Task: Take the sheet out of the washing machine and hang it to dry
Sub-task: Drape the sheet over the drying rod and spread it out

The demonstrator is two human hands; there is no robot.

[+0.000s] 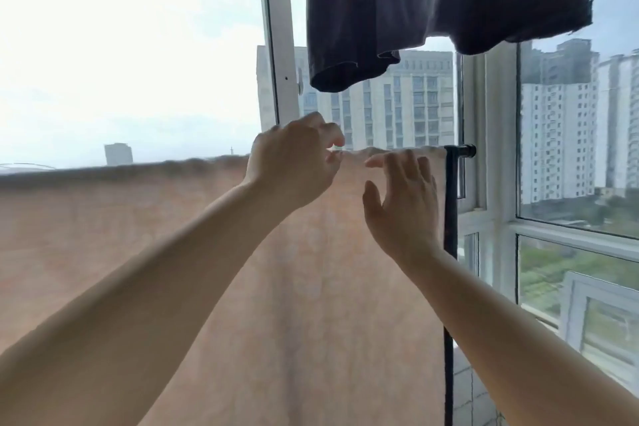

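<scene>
Both forearms reach up from the bottom of the view, so starting closest: the right hand [401,199] is open, fingers straight and spread, fingertips at the top edge of the sheet [207,252], holding nothing. The left hand [294,162] is a bit higher with fingers curled near that same top fold, and honestly I can't tell if it's pinching fabric or just hovering. The peach-coloured sheet is already draped over the black rack bar [461,150] and hangs down wide and mostly flat, so I'd say the job's basically done, just smoothing left. Above hangs a dark garment [432,3], then the window frame [280,45] and tower blocks [397,104] beyond
</scene>
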